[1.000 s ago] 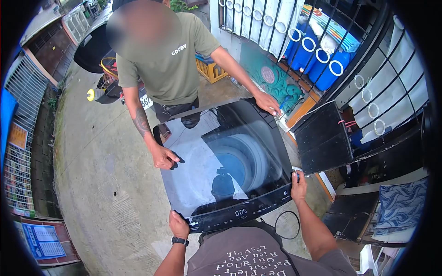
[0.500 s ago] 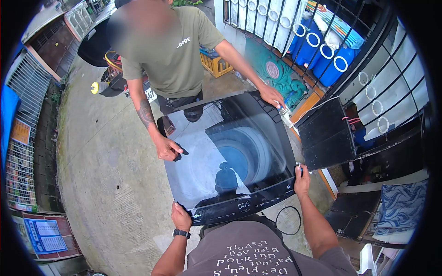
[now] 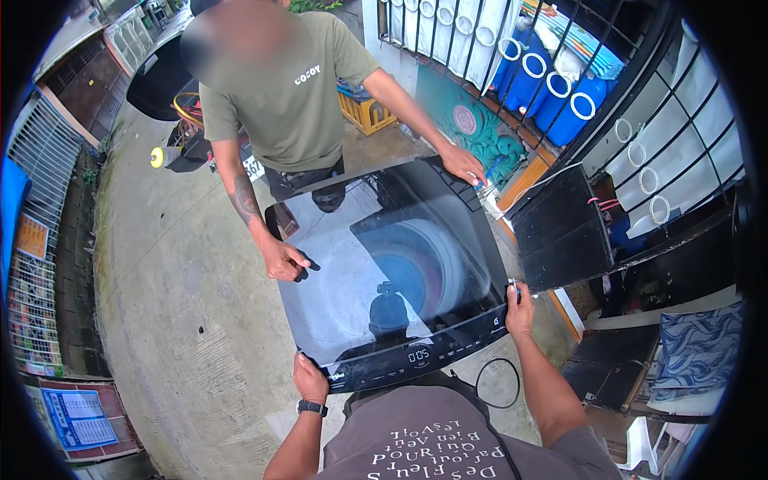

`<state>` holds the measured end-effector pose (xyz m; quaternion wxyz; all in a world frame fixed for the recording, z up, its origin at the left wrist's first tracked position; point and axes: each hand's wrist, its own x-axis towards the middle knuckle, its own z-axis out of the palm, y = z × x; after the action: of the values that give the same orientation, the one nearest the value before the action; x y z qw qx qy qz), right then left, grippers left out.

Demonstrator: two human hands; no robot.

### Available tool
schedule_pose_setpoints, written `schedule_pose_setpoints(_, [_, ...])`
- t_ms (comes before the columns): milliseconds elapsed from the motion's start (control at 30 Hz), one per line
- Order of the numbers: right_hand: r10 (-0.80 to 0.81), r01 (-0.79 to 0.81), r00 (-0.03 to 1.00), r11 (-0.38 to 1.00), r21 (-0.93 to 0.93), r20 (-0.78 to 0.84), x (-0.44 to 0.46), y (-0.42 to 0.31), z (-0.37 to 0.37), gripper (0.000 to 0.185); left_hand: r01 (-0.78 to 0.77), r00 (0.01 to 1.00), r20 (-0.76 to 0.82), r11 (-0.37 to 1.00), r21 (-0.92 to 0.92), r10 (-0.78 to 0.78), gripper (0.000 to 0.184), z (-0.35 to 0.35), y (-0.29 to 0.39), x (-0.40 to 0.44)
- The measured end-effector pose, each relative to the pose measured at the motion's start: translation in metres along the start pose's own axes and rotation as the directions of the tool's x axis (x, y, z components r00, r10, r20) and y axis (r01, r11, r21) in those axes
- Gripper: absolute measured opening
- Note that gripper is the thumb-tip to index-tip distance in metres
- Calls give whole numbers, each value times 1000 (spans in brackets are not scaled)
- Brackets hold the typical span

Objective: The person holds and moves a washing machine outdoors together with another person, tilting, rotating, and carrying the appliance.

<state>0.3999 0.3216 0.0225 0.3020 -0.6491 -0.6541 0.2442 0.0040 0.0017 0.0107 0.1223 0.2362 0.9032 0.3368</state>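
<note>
A black top-load washing machine (image 3: 416, 300) stands in front of me, its glass lid down and its display lit at 0:05. Through the glass the round tub shows. At the near left corner my left hand (image 3: 312, 378) is closed around the edge, a watch on its wrist. My right hand (image 3: 519, 312) is closed at the near right corner, with a small silver and blue piece (image 3: 514, 290) between its fingers; its kind is too small to tell. Across the machine, a person (image 3: 280, 96) points a finger over the lid with one hand (image 3: 286, 261); their other hand (image 3: 464, 166) is at the far corner.
Concrete ground (image 3: 184, 296) lies to the left. Behind the person are a yellow crate (image 3: 366, 114) and a motorcycle (image 3: 196, 140). Along the right run a barred window (image 3: 552, 48), blue containers (image 3: 572, 112) and a black panel (image 3: 560, 240). A dark cable (image 3: 498, 382) loops near my right arm.
The view has shifted slightly, moving everything a little to the left. Both my hands keep their places on the machine, and the other person still points over the lid.
</note>
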Motion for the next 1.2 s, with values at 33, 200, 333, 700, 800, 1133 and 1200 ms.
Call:
schedule_pose_setpoints(33, [-7, 7, 1000, 1000, 0, -5, 0, 1, 0, 39, 5, 1000, 8, 1000, 3, -5, 45, 0, -1, 0])
schedule_pose_setpoints(200, [-2, 3, 1000, 1000, 16, -6, 1, 2, 0, 38, -7, 1000, -19, 1000, -4, 7, 46, 6, -12, 0])
schedule_pose_setpoints(333, [-6, 5, 1000, 1000, -16, -19, -1, -2, -2, 38, -20, 1000, -12, 1000, -12, 20, 48, 4, -5, 0])
schedule_pose_setpoints(700, [-27, 26, 999, 1000, -3, -20, 1, 2, 1, 38, 5, 1000, 18, 1000, -2, -5, 48, 5, -13, 1])
schedule_pose_setpoints(800, [-15, 15, 1000, 1000, 3, -10, 0, 3, 0, 37, -3, 1000, 18, 1000, 10, 3, 49, 6, -15, 1])
schedule_pose_setpoints(1133, [-30, 30, 999, 999, 21, -20, 0, -3, -1, 34, -28, 1000, -13, 1000, -4, 28, 50, 3, -5, -1])
schedule_pose_setpoints(1200, [-33, 33, 999, 999, 22, -18, 0, -2, -1, 33, -38, 999, -17, 999, -12, 38, 50, 2, -2, -1])
